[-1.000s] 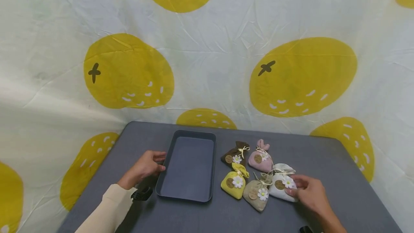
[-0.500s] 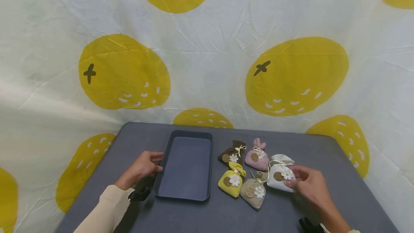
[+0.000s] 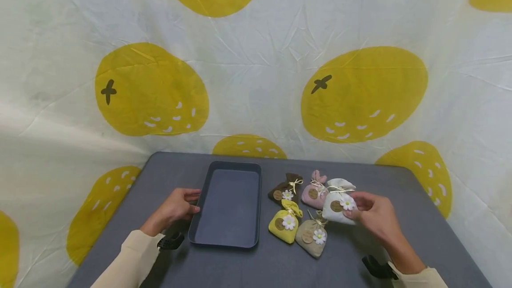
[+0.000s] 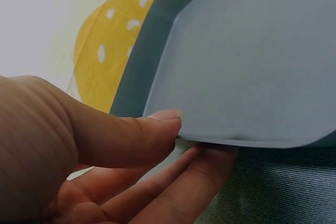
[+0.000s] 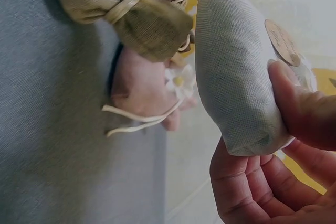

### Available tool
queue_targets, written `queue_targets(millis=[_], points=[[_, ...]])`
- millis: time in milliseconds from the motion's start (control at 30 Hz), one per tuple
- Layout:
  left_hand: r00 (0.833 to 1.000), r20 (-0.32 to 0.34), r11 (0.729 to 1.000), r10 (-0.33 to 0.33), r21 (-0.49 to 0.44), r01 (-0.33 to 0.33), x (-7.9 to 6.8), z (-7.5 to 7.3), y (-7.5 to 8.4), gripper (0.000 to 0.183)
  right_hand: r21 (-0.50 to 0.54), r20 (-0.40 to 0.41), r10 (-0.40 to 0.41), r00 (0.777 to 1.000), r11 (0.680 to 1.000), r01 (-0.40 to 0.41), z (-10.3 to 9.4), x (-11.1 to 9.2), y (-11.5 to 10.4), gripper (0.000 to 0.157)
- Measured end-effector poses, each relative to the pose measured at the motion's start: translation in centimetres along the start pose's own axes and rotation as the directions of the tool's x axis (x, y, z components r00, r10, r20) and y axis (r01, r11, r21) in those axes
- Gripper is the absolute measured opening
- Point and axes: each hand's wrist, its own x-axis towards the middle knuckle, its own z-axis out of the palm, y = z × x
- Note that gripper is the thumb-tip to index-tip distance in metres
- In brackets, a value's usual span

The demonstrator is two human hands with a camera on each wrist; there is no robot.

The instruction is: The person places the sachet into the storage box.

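My right hand (image 3: 378, 218) pinches a white drawstring pouch (image 3: 333, 198) by its right side, thumb in front by the white flower and fingers behind. In the right wrist view the pouch (image 5: 236, 72) is raised off the table, and its round tag shows. On the left, my left hand (image 3: 176, 210) holds the left rim of a dark grey rectangular tray (image 3: 226, 208). The left wrist view has the thumb (image 4: 157, 129) at the rim and fingers beneath the edge. Nothing lies in the tray.
Four similar pouches lie right of the tray: brown (image 3: 286, 188), pink (image 3: 312, 197), yellow (image 3: 280, 230) and beige (image 3: 310, 246). The grey table (image 3: 276, 270) backs onto a white curtain (image 3: 256, 88) with large yellow fruit prints.
My right hand has lifted the white pouch and carried it up and left, away from the beige pouch and over towards the pink one. The left hand stays at the tray's rim.
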Motion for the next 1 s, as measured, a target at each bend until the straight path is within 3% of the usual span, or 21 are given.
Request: queue_targets(millis=[1000], points=[[0.997, -0.069, 0.999, -0.029, -0.040, 0.027, -0.1, 0.5, -0.5, 0.063, 0.134, 0.010, -0.098, 0.995, 0.986, 0.095, 2.6, 2.5, -5.8, 0.049]])
